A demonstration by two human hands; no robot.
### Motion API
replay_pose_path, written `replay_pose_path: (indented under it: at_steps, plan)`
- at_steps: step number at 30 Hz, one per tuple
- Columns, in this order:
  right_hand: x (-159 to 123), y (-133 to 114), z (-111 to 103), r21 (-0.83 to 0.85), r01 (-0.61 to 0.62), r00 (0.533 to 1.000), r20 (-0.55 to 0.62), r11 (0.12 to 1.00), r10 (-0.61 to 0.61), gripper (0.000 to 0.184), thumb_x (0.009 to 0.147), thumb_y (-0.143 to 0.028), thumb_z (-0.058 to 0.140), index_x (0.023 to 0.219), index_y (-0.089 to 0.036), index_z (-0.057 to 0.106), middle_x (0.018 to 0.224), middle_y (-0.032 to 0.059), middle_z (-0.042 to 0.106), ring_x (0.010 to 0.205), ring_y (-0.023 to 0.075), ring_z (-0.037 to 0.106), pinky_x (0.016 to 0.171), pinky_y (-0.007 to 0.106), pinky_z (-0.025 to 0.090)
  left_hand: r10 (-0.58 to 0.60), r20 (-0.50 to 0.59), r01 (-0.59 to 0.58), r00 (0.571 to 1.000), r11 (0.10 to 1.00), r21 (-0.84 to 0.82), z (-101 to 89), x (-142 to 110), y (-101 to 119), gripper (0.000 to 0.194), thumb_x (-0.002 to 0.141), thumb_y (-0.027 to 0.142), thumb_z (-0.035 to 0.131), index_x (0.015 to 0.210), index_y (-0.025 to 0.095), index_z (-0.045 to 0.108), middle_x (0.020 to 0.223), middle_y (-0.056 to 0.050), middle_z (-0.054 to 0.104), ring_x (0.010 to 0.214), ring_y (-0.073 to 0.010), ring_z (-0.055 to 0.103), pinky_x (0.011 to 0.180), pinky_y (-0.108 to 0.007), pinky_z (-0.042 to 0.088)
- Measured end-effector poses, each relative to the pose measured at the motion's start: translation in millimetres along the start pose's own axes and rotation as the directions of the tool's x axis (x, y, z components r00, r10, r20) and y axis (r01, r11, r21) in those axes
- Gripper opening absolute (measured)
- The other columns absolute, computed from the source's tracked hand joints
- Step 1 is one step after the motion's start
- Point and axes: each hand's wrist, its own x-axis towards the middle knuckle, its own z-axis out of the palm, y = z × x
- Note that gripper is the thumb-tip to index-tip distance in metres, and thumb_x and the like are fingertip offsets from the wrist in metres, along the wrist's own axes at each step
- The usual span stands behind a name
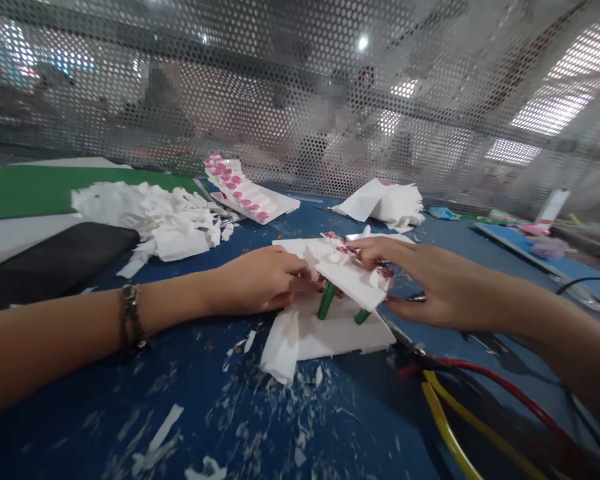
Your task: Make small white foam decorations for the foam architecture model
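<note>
Landmark: white model (pixel 353 283), on blue table (pixel 145 393); in it, upper panel (pixel 357 287) tilted above base board (pixel 340 340) on green posts (pixel 326 301), with dark-red patterned bits around the panel.

Left hand (pixel 260 280): reaches to the model's left side, fingers curled inward; fingertips partly hidden, so cannot tell whether gripping. Bracelet (pixel 131 317) on wrist.

Right hand (pixel 445 287): reaches in from the model's right, fingers and thumb set wide; fingers at the top of the panel, thumb by its near right corner. Firmness of hold: cannot tell.

Around the model:
- At its near left edge: white tissue strip (pixel 281 347).
- Far left: white paper heap (pixel 175 220); beyond this, green sheet (pixel 80 187); nearer, black flat slab (pixel 65 260).
- Behind, to left: white sheet with pink dots (pixel 250 200).
- Behind, to right: white paper bundle (pixel 400 207).
- Near right: red handle (pixel 510 387) and yellow handle (pixel 445 427), blurred.
- Far right: blue board (pixel 525 250).
- In front: white scraps (pixel 166 427).
- At back: perforated screen (pixel 280 73).
</note>
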Motion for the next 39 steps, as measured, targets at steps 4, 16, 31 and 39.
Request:
replay_pose_path:
  at_steps: [4,16,31,39]
  plan:
    - [0,-2,-2,-0.019,0.004,1.000,0.013,1.000,-0.004,0.031,0.073,-0.029,0.049,0.103,-0.021,0.042,0.119,0.0090,0.048,0.102,0.0242,0.049,0.074,0.033,0.042,-0.020,0.052,0.025,0.998,0.997,-0.080,-5.6,1,-1,0.027,0.075,0.013,0.047,0.098,0.019,0.060,0.089,-0.008,0.062,0.083,-0.0191,0.056,0.073,-0.029,0.039]
    - [2,-24,-13,0.054,-0.078,0.997,0.005,0.995,0.078,0.032,0.078,-0.049,0.041,0.086,-0.019,0.042,0.089,0.0049,0.054,0.072,0.0162,0.050,0.060,0.027,0.038,-0.479,0.055,0.436,0.876,0.738,-0.514,-22.3,-8,9,0.013,0.076,0.025,0.050,0.081,0.013,0.052,0.075,-0.001,0.060,0.069,-0.0110,0.056,0.065,-0.020,0.043]
    - [3,-56,-3,-0.746,-0.036,0.984,-0.142,0.665,-0.105,0.014,0.080,-0.015,0.043,0.087,-0.014,0.055,0.070,0.0041,0.058,0.054,0.0153,0.053,0.041,0.025,0.027,-0.372,0.139,0.396,0.918,0.876,-0.275,-30.5,-47,69,0.033,0.077,0.032,0.049,0.107,0.020,0.048,0.110,-0.008,0.047,0.090,-0.0199,0.052,0.073,-0.029,0.042]
    - [13,-18,-8,-0.644,-0.028,0.874,-0.386,0.764,-0.293,0.026,0.082,-0.015,0.037,0.102,-0.011,0.053,0.101,0.0111,0.059,0.076,0.0160,0.058,0.055,0.025,0.044,-0.366,0.103,0.378,0.925,0.857,-0.350,-25.8,-54,70,0.025,0.079,0.024,0.045,0.103,0.021,0.051,0.110,-0.007,0.045,0.083,-0.0169,0.054,0.071,-0.027,0.042]
